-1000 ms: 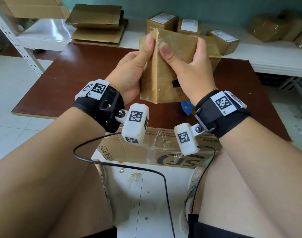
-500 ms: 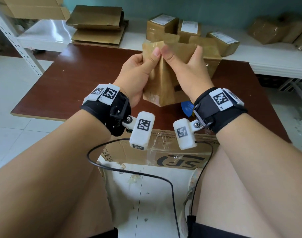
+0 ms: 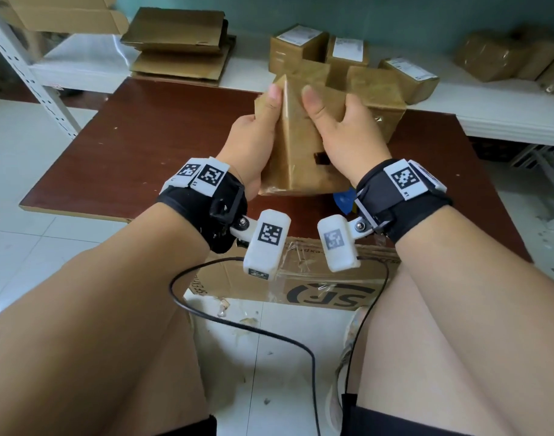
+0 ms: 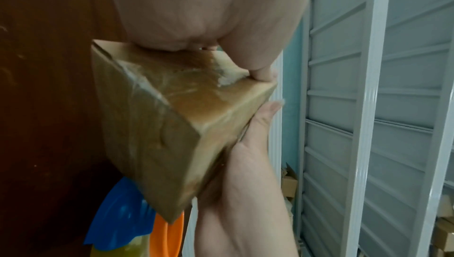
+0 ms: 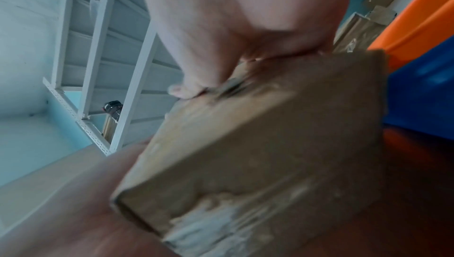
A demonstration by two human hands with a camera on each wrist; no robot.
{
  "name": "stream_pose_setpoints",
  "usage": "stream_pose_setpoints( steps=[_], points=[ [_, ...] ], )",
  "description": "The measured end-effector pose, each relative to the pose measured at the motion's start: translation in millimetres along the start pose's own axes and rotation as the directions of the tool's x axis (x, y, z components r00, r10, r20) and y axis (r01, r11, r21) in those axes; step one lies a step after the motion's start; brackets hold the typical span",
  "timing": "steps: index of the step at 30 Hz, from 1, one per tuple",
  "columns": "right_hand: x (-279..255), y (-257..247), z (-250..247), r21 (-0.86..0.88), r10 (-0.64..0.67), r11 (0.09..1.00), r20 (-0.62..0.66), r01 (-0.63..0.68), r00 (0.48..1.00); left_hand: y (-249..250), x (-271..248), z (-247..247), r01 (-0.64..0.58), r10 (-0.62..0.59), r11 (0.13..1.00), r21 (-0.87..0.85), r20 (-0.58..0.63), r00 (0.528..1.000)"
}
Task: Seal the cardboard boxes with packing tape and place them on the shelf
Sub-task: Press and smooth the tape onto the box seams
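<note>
From the head camera we see our left hand [image 3: 253, 146] and right hand [image 3: 348, 136] both wrapped around a small brown box [image 3: 296, 162], holding it up above the dark table [image 3: 137, 146], with more boxes [image 3: 348, 53] on the white shelf [image 3: 505, 121] behind. Only the left wrist camera shows shiny tape on the box [image 4: 157, 125] and something blue and orange [image 4: 127, 220] below it.
</note>
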State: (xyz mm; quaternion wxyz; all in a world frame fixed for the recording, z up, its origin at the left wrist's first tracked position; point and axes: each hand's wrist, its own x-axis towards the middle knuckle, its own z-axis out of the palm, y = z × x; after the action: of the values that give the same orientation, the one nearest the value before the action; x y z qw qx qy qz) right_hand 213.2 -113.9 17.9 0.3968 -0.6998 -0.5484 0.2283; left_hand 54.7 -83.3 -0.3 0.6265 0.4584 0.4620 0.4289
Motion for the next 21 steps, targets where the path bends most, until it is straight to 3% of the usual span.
stream_pose_setpoints(
  steps=[4,9,12,16,21],
  points=[
    [8,4,-1,-0.148,-0.112,0.984,-0.075,0.1,0.991,1,-2,-1,0.122,-0.126,0.991,0.048,0.086,0.988],
    [6,5,3,-0.054,-0.151,0.988,-0.046,0.148,0.988,0,-9,1,0.121,-0.118,0.99,0.067,-0.049,0.992],
    [-3,-4,6,0.022,-0.135,0.991,-0.021,0.135,0.991,0,-4,-4,0.123,-0.124,0.992,-0.018,-0.105,0.987],
    [-14,-8,11,0.12,-0.242,0.965,0.044,0.235,0.969,5,1,-13,0.108,-0.12,0.988,-0.112,-0.108,0.987],
    [-13,-9,12,0.093,-0.32,0.946,0.091,0.312,0.943,1,5,-14,0.091,-0.108,0.988,-0.122,-0.138,0.984]
  ],
)
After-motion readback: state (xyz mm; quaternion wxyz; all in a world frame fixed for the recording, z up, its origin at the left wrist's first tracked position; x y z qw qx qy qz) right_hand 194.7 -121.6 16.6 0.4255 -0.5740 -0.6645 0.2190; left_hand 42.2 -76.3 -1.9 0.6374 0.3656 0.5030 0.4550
